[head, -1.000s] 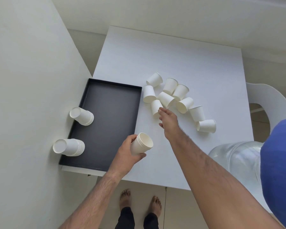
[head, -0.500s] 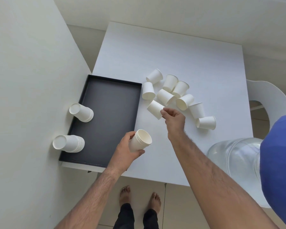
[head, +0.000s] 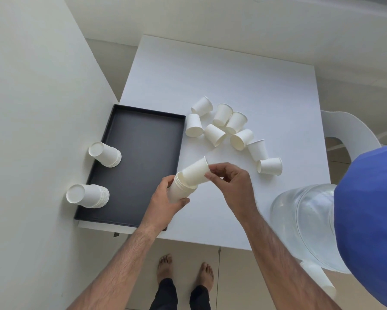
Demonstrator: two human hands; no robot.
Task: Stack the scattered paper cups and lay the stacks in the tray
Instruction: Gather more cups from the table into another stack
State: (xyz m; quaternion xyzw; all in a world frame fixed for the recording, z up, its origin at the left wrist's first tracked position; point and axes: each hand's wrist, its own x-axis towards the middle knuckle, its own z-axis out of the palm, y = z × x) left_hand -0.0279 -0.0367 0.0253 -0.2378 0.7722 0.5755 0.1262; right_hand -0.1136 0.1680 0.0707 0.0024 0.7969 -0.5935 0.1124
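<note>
Left hand (head: pixel 165 203) grips stack (head: pixel 180 193); right hand (head: pixel 230 183) pinches cup (head: pixel 195 171).

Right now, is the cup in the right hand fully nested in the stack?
No. The cup, pinched by the right hand, sits tilted, partly entering the stack gripped by the left hand.

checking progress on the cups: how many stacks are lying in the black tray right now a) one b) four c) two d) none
c: two stacks lie on their sides along the tray's left edge, the far stack and the near stack; a third is in the left hand.
</note>
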